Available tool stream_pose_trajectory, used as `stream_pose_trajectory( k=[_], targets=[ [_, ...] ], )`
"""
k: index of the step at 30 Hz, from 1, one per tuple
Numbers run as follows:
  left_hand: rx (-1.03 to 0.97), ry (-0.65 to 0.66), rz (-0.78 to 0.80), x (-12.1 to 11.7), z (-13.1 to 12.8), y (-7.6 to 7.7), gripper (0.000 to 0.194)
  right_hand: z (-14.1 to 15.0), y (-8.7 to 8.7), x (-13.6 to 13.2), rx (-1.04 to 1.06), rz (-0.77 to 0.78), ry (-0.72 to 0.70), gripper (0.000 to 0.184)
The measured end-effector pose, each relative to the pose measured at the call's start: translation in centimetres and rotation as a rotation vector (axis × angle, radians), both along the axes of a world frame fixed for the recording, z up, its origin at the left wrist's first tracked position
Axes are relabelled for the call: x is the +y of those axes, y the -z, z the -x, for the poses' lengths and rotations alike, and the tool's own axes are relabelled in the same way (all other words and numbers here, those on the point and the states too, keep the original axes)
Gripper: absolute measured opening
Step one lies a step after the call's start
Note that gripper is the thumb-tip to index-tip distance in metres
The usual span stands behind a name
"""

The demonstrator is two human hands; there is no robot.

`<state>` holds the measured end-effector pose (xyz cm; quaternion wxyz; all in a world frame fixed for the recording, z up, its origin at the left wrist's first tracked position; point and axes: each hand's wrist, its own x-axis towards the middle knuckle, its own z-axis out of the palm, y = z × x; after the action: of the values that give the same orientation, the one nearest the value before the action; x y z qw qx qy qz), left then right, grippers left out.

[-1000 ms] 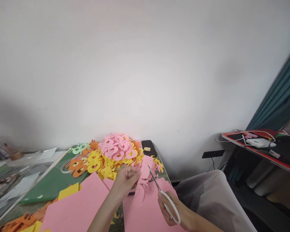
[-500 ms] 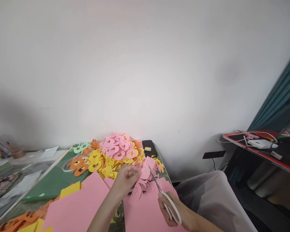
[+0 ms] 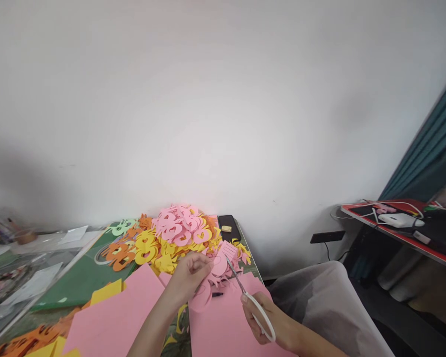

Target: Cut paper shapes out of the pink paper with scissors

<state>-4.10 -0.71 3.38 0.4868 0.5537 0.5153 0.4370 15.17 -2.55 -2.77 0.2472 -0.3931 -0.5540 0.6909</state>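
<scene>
shifting slightly leftward, the left hand carries the pink cutout

A small yellowish block lies on a black phone near the pale wall; a black power strip sits low, a white device rests on a red-edged table, and a teal curtain hangs

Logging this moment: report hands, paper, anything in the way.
Left hand pinching pink paper piece. Right hand holding scissors, blades at the piece. Yellow scraps close beyond, possibly in the way.
</scene>
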Motion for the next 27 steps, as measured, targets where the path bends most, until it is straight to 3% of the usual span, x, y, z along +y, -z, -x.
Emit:
stream_pose_trajectory(
  k=[5, 14, 21, 27],
  targets=[
    [0.037, 0.015, -0.039, 0.1, 0.3, 0.2, 0.027, 0.0, 0.4, 0.2, 0.022, 0.0, -0.006, 0.057],
    [0.075, 0.08, -0.06, 0.3, 0.5, 0.7, 0.022, -0.1, -0.5, -0.3, 0.015, -0.015, -0.026, 0.057],
    [0.066, 0.089, -0.036, 0.0, 0.5, 0.1, 0.023, -0.2, -1.3, -0.3, -0.037, -0.033, -0.023, 0.058],
    [0.047, 0.07, -0.039, -0.1, 0.5, -0.4, 0.021, -0.3, 0.2, 0.1, -0.018, -0.04, 0.005, 0.056]
  ],
)
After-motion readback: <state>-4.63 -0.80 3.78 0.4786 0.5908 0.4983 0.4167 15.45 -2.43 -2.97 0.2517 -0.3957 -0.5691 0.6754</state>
